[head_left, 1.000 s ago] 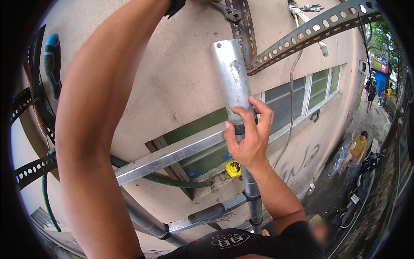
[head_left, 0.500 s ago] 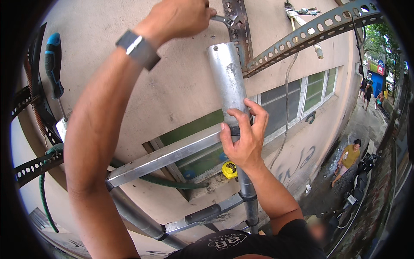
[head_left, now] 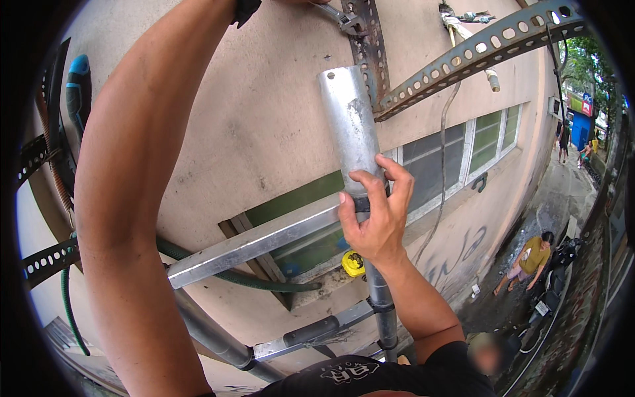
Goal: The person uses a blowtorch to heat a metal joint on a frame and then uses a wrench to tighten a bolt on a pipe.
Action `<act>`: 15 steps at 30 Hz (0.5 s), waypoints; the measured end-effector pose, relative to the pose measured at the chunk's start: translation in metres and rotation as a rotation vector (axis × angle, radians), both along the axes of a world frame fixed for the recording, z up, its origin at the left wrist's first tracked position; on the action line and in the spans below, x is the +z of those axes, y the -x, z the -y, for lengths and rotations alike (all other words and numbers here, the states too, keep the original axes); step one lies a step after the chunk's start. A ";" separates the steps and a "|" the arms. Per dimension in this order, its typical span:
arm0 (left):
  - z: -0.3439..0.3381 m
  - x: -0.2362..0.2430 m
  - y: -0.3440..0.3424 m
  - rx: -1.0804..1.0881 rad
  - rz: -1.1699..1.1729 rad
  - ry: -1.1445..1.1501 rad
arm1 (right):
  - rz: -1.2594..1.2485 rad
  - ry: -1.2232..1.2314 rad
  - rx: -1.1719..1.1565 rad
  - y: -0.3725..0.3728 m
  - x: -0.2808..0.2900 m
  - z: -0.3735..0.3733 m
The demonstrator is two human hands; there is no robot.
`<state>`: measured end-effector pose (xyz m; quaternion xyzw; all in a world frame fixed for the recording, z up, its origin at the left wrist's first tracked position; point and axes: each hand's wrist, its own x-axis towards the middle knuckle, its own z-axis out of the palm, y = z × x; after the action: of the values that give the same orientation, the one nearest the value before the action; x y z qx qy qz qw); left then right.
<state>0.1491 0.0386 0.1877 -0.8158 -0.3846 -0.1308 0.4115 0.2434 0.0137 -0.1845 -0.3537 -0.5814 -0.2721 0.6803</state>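
My left hand [head_left: 301,1] is almost wholly cut off by the top edge; its arm reaches up from the lower left. It grips an adjustable wrench [head_left: 342,21], whose jaw sits against the rusty upright slotted angle bar [head_left: 368,56] on the wall. Whether the jaw is around a bolt I cannot make out. My right hand [head_left: 378,215] is wrapped around the silver tubular rail [head_left: 350,122] of a metal ladder, just above its top rung [head_left: 258,239]. The rail's upper end stands close to the angle bar, with a small hole near its rim.
A slotted metal arm [head_left: 476,49] slants out to the upper right. Taped cables [head_left: 456,30] hang beside it. A blue-black screwdriver [head_left: 78,92] is at the left, and a yellow tape measure [head_left: 353,263] is by the ladder. People and a motorcycle [head_left: 552,291] are below.
My left arm has moved upward, taking the hand mostly past the top edge. The wrench handle has swung up, its jaw still at the angle bar. My right hand stays on the rail.
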 end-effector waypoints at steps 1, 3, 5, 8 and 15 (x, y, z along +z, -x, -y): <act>-0.003 0.003 -0.001 -0.010 -0.012 -0.006 | -0.001 0.001 0.001 0.000 0.000 0.000; -0.006 0.006 -0.005 -0.019 -0.049 0.000 | -0.004 0.003 -0.002 -0.001 0.000 0.001; -0.006 0.011 -0.009 -0.004 -0.098 0.022 | -0.009 0.005 0.001 -0.001 0.000 0.002; -0.012 0.016 -0.018 -0.061 -0.156 0.036 | -0.010 -0.001 -0.002 -0.001 0.001 0.002; -0.023 -0.015 -0.017 -0.009 -0.051 -0.082 | -0.012 0.011 -0.031 -0.005 -0.002 -0.001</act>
<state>0.1663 0.0613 0.1724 -0.8032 -0.3644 -0.1273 0.4537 0.2488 0.0149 -0.1866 -0.3681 -0.5733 -0.2771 0.6775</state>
